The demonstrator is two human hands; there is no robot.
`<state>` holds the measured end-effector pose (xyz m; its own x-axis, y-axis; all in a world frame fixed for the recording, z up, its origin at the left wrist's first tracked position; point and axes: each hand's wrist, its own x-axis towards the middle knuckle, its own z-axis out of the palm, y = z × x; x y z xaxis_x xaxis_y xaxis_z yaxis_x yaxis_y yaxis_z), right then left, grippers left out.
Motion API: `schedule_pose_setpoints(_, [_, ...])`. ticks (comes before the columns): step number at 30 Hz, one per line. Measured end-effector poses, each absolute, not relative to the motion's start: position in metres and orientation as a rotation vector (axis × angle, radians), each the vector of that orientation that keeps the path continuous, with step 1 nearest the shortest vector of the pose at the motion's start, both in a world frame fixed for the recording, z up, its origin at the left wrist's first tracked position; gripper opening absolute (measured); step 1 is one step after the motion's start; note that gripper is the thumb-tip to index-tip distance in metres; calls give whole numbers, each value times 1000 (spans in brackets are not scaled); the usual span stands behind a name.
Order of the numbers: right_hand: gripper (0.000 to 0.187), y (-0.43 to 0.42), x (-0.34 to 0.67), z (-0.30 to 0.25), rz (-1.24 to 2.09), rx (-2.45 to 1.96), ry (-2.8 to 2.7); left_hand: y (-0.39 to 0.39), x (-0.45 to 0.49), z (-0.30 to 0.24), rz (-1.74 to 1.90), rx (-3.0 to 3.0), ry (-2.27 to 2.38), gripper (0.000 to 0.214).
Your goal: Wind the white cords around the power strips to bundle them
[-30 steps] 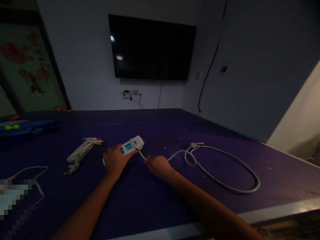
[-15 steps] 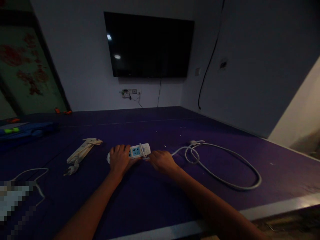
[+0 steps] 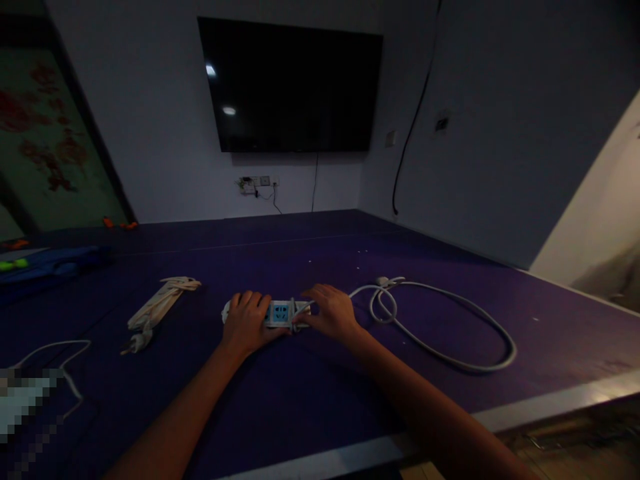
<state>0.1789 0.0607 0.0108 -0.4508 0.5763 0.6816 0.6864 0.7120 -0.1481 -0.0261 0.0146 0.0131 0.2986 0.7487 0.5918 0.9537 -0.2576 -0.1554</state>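
Observation:
A white power strip with blue sockets point(image 3: 281, 313) lies on the purple surface in front of me. My left hand point(image 3: 246, 320) is closed over its left part, fingers on top and thumb along the near edge. At the strip's right end, my right hand point(image 3: 330, 312) pinches the white cord, which wraps around the strip there. From that hand the cord point(image 3: 465, 365) runs right into a small twisted loop and then a wide loop on the surface. Its plug end point(image 3: 383, 281) lies near the small loop.
Another power strip point(image 3: 157, 305), bundled in its cord, lies to the left with its plug point(image 3: 136, 343) toward me. A thin white cable point(image 3: 70, 380) and a pixelated object are at the lower left. Blue cloth point(image 3: 65, 261) lies farther back. A television point(image 3: 295, 90) hangs on the wall.
My right hand has moved from beyond the strip's right end to over it, carrying the cord across the strip. The strip has turned slightly, its right end nearer me.

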Motion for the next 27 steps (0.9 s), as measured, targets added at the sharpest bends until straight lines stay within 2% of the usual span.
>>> schedule_pose_setpoints(3, [45, 64, 181, 12, -81, -838, -2111, 14, -25, 12, -556, -2098, -1509, 77])
schedule_pose_setpoints(8, [18, 72, 186, 18, 200, -572, -2038, 11, -25, 14, -566, -2042, -1588, 80])
schedule_pose_setpoints(13, [8, 76, 187, 18, 218, -551, -2017, 11, -23, 14, -568, -2083, -1556, 80])
schedule_pose_setpoints(20, [7, 77, 185, 11, 264, -681, -2017, 11, -18, 12, -561, -2116, -1460, 75])
schedule_pose_setpoints(27, [18, 80, 180, 8, 663, -644, -1971, 8, -19, 13, -668, -2173, -1323, 76])
